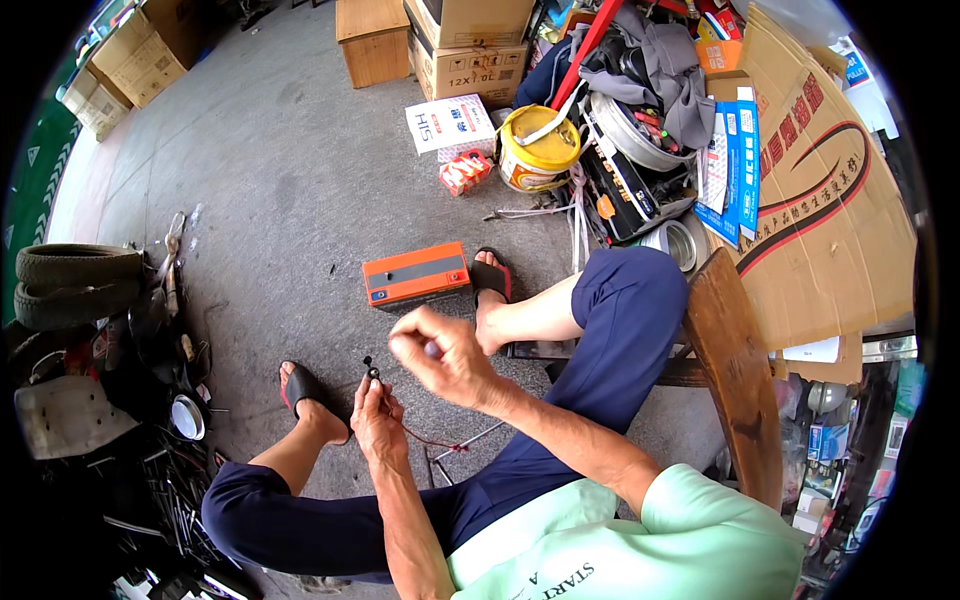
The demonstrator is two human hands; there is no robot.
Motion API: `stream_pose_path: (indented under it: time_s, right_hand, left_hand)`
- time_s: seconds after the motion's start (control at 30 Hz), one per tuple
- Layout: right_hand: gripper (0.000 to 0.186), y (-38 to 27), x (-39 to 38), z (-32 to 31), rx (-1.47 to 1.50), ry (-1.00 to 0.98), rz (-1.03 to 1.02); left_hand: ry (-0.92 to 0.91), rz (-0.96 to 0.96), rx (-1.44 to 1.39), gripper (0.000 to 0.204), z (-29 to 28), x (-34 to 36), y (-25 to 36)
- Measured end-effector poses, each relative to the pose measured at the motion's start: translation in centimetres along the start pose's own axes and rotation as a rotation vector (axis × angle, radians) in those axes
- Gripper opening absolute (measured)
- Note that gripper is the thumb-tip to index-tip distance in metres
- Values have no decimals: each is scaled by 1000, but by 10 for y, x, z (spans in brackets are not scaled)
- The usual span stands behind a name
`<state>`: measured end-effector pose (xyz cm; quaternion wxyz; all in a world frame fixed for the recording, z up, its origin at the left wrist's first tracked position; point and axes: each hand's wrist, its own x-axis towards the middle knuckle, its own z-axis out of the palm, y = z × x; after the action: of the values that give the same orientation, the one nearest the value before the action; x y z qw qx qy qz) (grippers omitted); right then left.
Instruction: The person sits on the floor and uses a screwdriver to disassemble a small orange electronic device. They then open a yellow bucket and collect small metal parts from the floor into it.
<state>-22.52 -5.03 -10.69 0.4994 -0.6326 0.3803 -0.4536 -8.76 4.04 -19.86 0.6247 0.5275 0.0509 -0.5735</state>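
Both hands are raised over the floor between my knees. My left hand pinches a small black part with a round, ring-like end standing up past the fingertips. A thin reddish cord trails from beside that hand toward my thigh. Just right of it and higher, my right hand is curled closed around something with a rounded greyish end; the rest is hidden by the fingers. Beyond the hands, an orange battery with a dark top stripe and terminals sits on the floor beside my right foot.
Old tires and dark scrap parts lie at the left. Ahead stand a yellow bucket, a cluttered bin and cartons. A large cardboard sheet leans at the right, near a wooden bench. Thin metal rods show by my thigh.
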Motion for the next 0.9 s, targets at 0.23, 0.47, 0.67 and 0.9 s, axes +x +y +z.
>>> stream_pose_path:
  time_s: [0.23, 0.47, 0.67, 0.9]
  right_hand:
    - [21, 48, -43, 42, -447, -170, 93]
    - [17, 59, -42, 35, -377, -88, 117]
    - [16, 61, -45, 38, -332, 31, 248]
    - [15, 65, -44, 34, -273, 35, 302]
  left_hand:
    - [-81, 58, 81, 29, 11, -15, -5]
    - [-152, -1, 92, 26, 14, -17, -9]
    - [-156, -5, 108, 30, 14, -16, -11]
    - [-118, -30, 108, 29, 15, -17, -13]
